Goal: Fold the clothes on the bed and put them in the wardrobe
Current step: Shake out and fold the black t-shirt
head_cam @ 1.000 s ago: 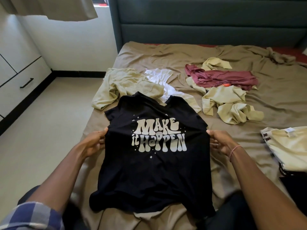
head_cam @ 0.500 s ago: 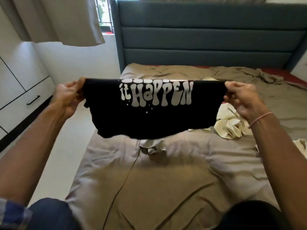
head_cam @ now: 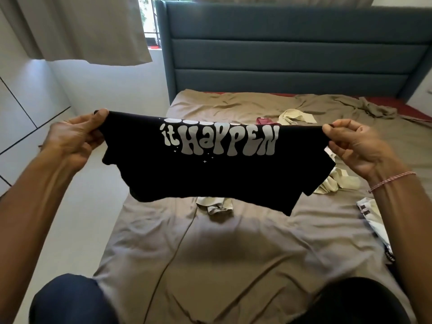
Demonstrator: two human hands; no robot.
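1. Black T-shirt (head_cam: 210, 178), "it HAPPEN" print, doubled over, stretched taut in the air above the bed (head_cam: 210, 265).
2. Left hand (head_cam: 74, 139): fingers and thumb pinching the shirt's left edge.
3. Right hand (head_cam: 357, 148): pinching the right edge likewise.
4. Cream garment (head_cam: 295, 115) and maroon garment (head_cam: 263, 120), crumpled on bed beyond.

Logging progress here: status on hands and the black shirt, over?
Both busy: left hand and right hand each pinch the black shirt. Shirt doubled over, held above the bed. Behind it, loose clothes.
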